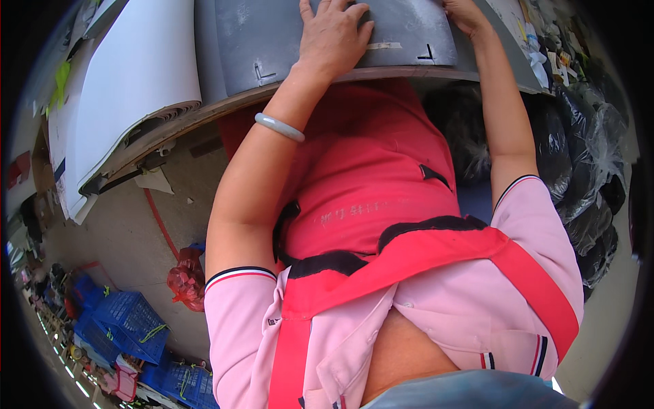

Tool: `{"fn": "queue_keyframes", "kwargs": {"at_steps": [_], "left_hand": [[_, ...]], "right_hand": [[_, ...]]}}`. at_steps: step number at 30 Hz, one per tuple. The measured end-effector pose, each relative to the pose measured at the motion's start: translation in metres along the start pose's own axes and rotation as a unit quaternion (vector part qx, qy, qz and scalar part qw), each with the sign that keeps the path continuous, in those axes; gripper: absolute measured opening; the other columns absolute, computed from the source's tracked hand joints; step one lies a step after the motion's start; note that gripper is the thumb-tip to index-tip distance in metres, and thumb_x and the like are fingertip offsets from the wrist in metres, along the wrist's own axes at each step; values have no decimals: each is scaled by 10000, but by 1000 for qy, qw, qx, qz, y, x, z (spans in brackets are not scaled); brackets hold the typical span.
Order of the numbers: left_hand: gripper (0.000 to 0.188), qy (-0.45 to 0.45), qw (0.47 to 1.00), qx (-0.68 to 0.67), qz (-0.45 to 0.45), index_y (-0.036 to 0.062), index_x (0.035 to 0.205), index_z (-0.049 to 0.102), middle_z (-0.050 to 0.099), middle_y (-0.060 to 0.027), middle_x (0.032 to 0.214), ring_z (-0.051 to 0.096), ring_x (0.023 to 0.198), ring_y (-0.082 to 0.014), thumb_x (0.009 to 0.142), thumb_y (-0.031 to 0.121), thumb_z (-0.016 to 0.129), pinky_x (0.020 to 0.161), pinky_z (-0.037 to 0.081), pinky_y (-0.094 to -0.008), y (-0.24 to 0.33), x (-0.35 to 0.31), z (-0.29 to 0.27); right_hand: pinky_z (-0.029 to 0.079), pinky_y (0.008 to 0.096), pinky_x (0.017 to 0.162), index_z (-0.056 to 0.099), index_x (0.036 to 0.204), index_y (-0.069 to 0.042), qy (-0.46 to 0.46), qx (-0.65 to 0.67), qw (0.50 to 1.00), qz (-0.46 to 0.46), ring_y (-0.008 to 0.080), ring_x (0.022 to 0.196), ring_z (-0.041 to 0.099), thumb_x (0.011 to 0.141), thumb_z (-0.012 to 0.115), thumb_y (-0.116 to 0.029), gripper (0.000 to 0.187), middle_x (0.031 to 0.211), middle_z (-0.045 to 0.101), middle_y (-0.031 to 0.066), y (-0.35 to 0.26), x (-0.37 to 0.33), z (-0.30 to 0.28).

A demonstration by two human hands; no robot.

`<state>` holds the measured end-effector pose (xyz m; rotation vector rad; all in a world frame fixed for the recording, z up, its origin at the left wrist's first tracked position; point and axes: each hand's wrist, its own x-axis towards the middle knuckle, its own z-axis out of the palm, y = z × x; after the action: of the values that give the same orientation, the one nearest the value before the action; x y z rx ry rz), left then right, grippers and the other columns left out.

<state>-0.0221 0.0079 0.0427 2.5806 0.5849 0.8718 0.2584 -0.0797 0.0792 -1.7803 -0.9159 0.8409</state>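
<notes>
A dark grey sheet [266, 41] with whitish smudges and black L-shaped corner marks lies on the worktable in front of me. My left hand [334, 35] rests on it palm down, fingers spread, holding nothing. By the sheet's right edge is my right hand [469, 16], its fingers bent inward and seemingly gripping that edge; the upper frame border crops part of them. A short pale strip [384, 46] sits on the sheet just right of my left hand.
A large white roll of sheet material [146, 58] overhangs the table's left side. Black plastic bags [545, 136] crowd beneath the right side. Blue crates [129, 324] and a red bag [186, 276] stand on the floor at left. Small tools and scraps [555, 58] lie at upper right.
</notes>
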Motion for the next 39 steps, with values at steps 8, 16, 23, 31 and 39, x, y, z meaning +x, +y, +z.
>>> {"fn": "queue_keyframes", "kwargs": {"at_steps": [8, 16, 23, 31, 39], "left_hand": [[248, -38, 992, -107, 52, 89, 1106, 718, 672, -81, 1134, 633, 1052, -260, 885, 193, 761, 912, 503, -417, 21, -32, -46], [245, -178, 975, -130, -20, 31, 1041, 769, 712, -61, 1119, 686, 972, -260, 823, 133, 818, 889, 531, -353, -16, -38, -75], [231, -170, 982, -78, 34, 38, 1107, 722, 704, -90, 1162, 688, 1019, -295, 887, -2, 667, 925, 536, -384, -10, -42, -80], [388, -164, 983, 10, 86, 54, 1149, 691, 662, -94, 1206, 618, 1141, -322, 802, -73, 571, 975, 520, -422, -10, -47, -81], [318, -163, 968, -21, 188, 47, 1143, 701, 664, -103, 1190, 616, 1123, -324, 841, -6, 618, 954, 527, -420, 49, -3, -6]], "right_hand": [[422, 195, 633, 681, 930, -107, 36, 158, 980, -120, 24, 721, 519, 1014, 694, -256, 172, 822, 609, -73, 38, 42, 9], [416, 221, 602, 677, 909, -103, 78, 120, 980, -138, 35, 687, 494, 1007, 701, -242, 171, 788, 588, -64, 56, 53, 16], [416, 222, 603, 670, 904, -103, 71, 90, 983, -144, 38, 686, 492, 1012, 689, -228, 166, 789, 586, -61, 51, 48, 16], [409, 216, 599, 673, 899, -113, 55, 169, 974, -143, 37, 682, 494, 1017, 687, -221, 161, 789, 584, -64, 56, 51, 18], [576, 270, 741, 659, 1140, -84, 54, 411, 898, -149, 121, 824, 691, 1007, 688, -195, 176, 952, 703, 12, 14, 31, -10]]}}
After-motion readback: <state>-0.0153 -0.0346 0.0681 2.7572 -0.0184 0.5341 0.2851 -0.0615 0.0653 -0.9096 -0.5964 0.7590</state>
